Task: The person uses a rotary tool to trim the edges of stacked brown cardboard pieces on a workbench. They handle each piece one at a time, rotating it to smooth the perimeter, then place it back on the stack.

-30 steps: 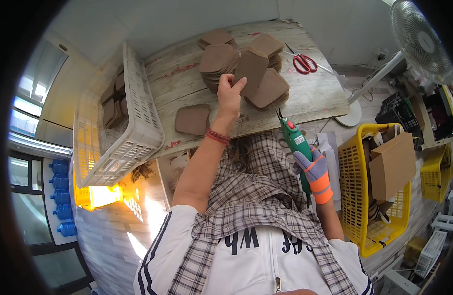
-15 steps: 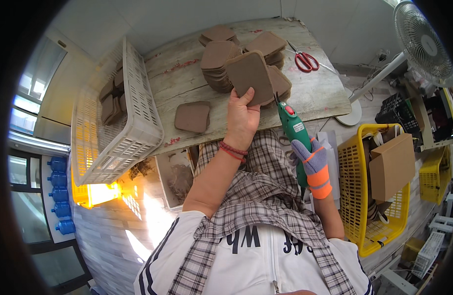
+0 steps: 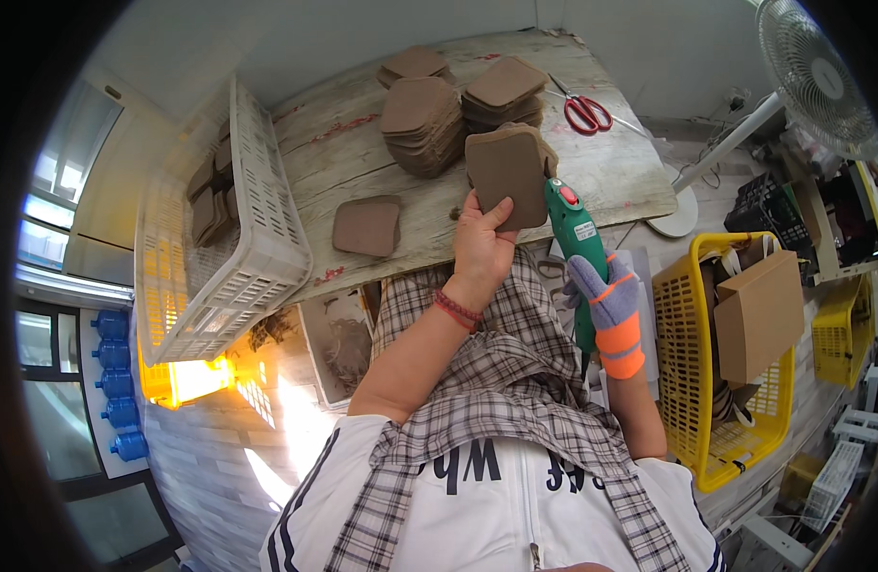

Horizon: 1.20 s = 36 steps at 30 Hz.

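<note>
A flat brown pad [image 3: 508, 179] with rounded corners is pinched at its lower edge by my bare left hand [image 3: 487, 234], thumb on top. My right hand [image 3: 603, 297], in a grey and orange glove, grips a green handheld power tool [image 3: 574, 224] with a red button. The tool's front end is at the pad's right edge; its tip is hidden or too small to make out. Stacks of similar brown pads [image 3: 420, 124] stand behind on the worn wooden table [image 3: 315, 143], and more lie partly hidden behind the held one. A single brown pad [image 3: 367, 227] lies to the left.
Red-handled scissors [image 3: 586, 114] lie at the table's far right. A white plastic crate [image 3: 267, 219] holding brown pieces stands at the left. On the right are a yellow basket [image 3: 677, 372] with a cardboard box [image 3: 758, 315] and a standing fan [image 3: 820, 86]. Below the table sits an open box [image 3: 320, 348] of scraps.
My left hand has brought the pad nearer and to the right, and turned it more upright. The tool's front end has shifted slightly right and now meets the pad's edge; its thin dark tip showed before.
</note>
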Available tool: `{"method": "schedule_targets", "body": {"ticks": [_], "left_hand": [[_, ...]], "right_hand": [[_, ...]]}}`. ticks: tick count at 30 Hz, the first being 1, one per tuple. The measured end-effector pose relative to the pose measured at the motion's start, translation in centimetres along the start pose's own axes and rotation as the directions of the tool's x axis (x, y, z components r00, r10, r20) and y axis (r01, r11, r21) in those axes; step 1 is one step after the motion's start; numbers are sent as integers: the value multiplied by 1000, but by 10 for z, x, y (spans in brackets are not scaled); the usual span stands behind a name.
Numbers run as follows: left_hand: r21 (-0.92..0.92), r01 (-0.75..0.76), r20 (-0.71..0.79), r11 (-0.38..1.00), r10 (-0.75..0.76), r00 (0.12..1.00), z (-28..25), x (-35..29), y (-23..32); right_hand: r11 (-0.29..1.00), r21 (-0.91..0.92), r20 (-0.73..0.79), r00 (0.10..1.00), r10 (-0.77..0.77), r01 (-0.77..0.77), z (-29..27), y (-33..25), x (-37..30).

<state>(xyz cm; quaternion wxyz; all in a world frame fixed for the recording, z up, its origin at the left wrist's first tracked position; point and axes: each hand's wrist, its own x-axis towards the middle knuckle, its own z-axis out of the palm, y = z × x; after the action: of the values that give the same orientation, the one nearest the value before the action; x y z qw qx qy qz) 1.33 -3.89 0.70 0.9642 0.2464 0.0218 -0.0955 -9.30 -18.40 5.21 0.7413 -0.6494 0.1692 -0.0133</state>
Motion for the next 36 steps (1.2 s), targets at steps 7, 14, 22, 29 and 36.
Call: {"method": "schedule_targets", "body": {"ticks": [7,14,22,29,36], "left_hand": [[83,51,55,995,-56,997,-15,-12,-3],[383,100,102,919,-149,984,-27,-11,38],[700,94,174,708,-297,939,-37,-6,98],[792,136,120,596,-369,922,-39,-18,100],[802,187,74,567,-406,911,-42,-29,93]], "right_hand": [[999,44,-25,1000,-17,18,-3,-11,-1],[993,-100,113,991,66,-55,-29,-12,-6],[976,-184,208,966,153,-115,-34,-16,-21],[964,-264,225,971,79,-17,-27,1,-18],[976,-209,250,962,114,-62,-17,4,-9]]}}
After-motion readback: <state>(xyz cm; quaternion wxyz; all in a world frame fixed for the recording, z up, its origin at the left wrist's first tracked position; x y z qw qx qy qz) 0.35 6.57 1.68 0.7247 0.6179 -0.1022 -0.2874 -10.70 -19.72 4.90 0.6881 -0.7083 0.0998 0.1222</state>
